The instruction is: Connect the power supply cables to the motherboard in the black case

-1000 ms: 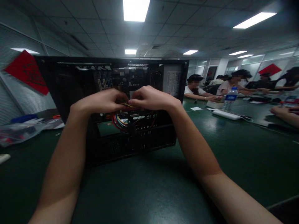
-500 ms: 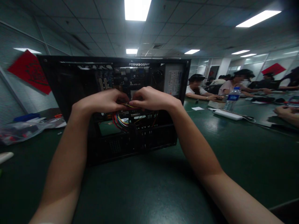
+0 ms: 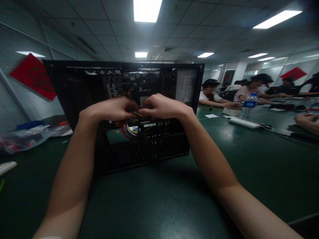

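A black open-sided computer case [image 3: 119,156] stands on the green table before me, its inside facing me. Both hands reach into its middle. My left hand [image 3: 109,109] is closed, thumb and fingers pinched on thin cables [image 3: 137,113] with a yellow wire among them. Close beside it, my right hand [image 3: 159,106] pinches the same cables from the other side. What the cable ends meet is hidden by my fingers. Below my left hand hangs a bundle of coloured wires [image 3: 127,131]. Behind the hands lies the motherboard [image 3: 137,83]; at upper right sits the grey power supply [image 3: 186,87].
On the green table [image 3: 159,205], a plastic bag [image 3: 27,139] lies at left near a white object [image 3: 7,167]. To the right are a water bottle [image 3: 249,105], a white power strip [image 3: 244,122] and a small box [image 3: 231,111]. Several people sit beyond.
My hands keep nearly the same place and pinch on the cables, with a slight shift of the left fingers. The whole view has moved a little.
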Demonstrator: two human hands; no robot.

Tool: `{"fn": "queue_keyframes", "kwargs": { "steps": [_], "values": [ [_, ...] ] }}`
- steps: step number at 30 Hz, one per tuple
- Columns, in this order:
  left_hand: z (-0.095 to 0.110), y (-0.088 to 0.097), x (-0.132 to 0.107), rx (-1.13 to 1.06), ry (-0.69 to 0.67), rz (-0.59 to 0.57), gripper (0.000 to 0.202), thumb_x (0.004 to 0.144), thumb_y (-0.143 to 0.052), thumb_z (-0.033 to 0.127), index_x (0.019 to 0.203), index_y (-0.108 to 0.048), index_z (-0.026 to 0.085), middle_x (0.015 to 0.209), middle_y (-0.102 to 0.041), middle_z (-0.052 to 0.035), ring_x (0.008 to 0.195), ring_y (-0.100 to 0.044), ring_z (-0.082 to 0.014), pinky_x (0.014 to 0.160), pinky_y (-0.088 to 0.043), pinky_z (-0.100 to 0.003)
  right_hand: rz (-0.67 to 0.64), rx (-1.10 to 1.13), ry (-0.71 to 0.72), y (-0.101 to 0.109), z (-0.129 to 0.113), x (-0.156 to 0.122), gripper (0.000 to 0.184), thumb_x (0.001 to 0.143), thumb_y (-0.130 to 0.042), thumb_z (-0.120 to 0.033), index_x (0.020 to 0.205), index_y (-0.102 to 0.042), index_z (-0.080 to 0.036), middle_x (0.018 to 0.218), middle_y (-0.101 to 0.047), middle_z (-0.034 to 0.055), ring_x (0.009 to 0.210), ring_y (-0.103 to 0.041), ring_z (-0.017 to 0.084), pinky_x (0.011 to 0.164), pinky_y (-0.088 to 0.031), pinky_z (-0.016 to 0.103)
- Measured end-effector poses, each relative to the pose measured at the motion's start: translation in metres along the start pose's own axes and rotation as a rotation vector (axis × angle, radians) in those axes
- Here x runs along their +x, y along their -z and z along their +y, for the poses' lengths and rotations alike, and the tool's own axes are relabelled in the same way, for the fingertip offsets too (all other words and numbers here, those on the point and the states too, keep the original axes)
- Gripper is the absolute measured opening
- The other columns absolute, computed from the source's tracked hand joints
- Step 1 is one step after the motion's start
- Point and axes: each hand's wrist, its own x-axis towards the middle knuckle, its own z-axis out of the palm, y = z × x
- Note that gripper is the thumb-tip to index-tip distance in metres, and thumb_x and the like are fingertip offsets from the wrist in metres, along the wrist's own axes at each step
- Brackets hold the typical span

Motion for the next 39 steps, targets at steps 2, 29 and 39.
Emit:
{"fn": "queue_keyframes", "kwargs": {
  "steps": [2, 29, 39],
  "values": [
    [-0.0006, -0.0002, -0.0001, 0.005, 0.013, -0.009, 0.043, 0.087, -0.056, 0.047, 0.111, -0.073, 0.016, 0.097, -0.075, -0.0062, 0.081, -0.065, -0.0184, 0.070, -0.045, -0.026, 0.001, -0.002, -0.011, 0.0000, -0.0007, -0.0002, 0.033, 0.102, -0.058, -0.039, 0.097, -0.074, -0.011, 0.077, -0.068, 0.0048, 0.065, -0.053, 0.011, 0.061, -0.031, 0.027],
    [-0.0021, -0.0010, -0.0019, -0.032, 0.033, -0.036, 0.048, 0.086, -0.059, 0.051, 0.115, -0.072, 0.016, 0.101, -0.076, -0.0066, 0.082, -0.067, -0.0185, 0.068, -0.045, -0.024, -0.009, -0.001, 0.043, -0.0007, 0.0017, 0.0003, 0.028, 0.097, -0.063, -0.034, 0.106, -0.076, -0.011, 0.086, -0.071, 0.0066, 0.073, -0.057, 0.013, 0.066, -0.035, 0.026],
    [-0.0051, -0.0013, -0.0018, -0.030, -0.002, -0.004, 0.046, 0.086, -0.060, 0.048, 0.117, -0.072, 0.016, 0.107, -0.076, -0.0072, 0.090, -0.068, -0.0197, 0.076, -0.048, -0.025, -0.008, 0.003, 0.066, -0.0047, 0.0040, 0.0025, 0.026, 0.096, -0.064, -0.033, 0.103, -0.076, -0.011, 0.082, -0.070, 0.0055, 0.072, -0.055, 0.013, 0.067, -0.034, 0.027]
  ]
}}
